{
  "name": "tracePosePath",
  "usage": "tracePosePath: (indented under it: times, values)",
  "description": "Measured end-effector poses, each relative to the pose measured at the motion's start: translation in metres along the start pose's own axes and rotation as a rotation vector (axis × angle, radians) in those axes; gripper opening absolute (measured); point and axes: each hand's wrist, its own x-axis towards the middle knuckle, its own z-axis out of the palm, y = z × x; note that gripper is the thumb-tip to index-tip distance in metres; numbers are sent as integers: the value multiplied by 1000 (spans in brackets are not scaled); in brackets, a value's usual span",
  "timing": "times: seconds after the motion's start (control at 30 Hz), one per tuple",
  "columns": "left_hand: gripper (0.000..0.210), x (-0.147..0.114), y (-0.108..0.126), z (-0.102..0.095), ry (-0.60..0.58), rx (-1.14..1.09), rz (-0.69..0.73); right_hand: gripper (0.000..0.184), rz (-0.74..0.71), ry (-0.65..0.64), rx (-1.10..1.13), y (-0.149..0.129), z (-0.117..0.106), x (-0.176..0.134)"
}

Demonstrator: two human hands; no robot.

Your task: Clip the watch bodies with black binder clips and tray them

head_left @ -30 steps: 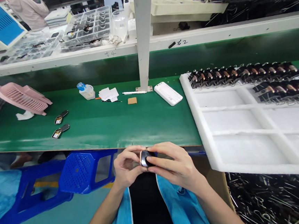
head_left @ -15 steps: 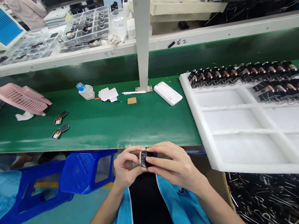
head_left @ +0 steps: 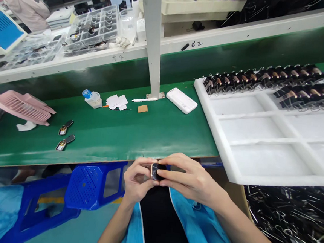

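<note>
Black device (head_left: 154,170), two gripping hands (head_left: 136,180) (head_left: 192,177), two opened cases (head_left: 61,145) (head_left: 63,130)

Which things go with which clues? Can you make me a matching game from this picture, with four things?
Things
1. shiny dark device
2. stool
3. pen
4. slatted plastic thing

Clues
A. white, lying by the foot of the post
B. pink, near the left end of the green table
C. held by the left hand and the right hand together
D. blue, with little holes in its top

Right pairs: 1-C, 2-D, 3-A, 4-B.
</note>
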Motion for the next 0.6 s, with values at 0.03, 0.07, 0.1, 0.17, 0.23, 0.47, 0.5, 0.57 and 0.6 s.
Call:
tracePosePath:
  times: [0.03,0.07,0.1,0.17,0.23,0.47,0.5,0.57,0.6]
  values:
    - [21,0,0,0,2,1,0,15,-4,-2,-6,0,0,0]
    - [21,0,0,1,5,3,-1,16,-6,-7,-10,0,0,0]
    - [22,0,0,1,9,7,-3,16,-6,-11,-13,0,-1,0]
    - [23,-1,0,2,17,10,-10,17,-5,-17,-19,0,-2,0]
    - [23,-2,-1,2,18,2,-14,16,-7,-14,-28,0,-2,1]
    - [20,-5,-3,-1,44,29,0,18,203,67,203,-6,17,-1]
    - [18,-5,-1,-1,31,44,26,16,324,129,284,-8,22,-2]
    - [16,-2,2,0,-3,97,106,19,607,223,525,-11,31,-3]
    - [16,-1,4,0,-23,134,151,25,734,213,690,-13,34,-4]
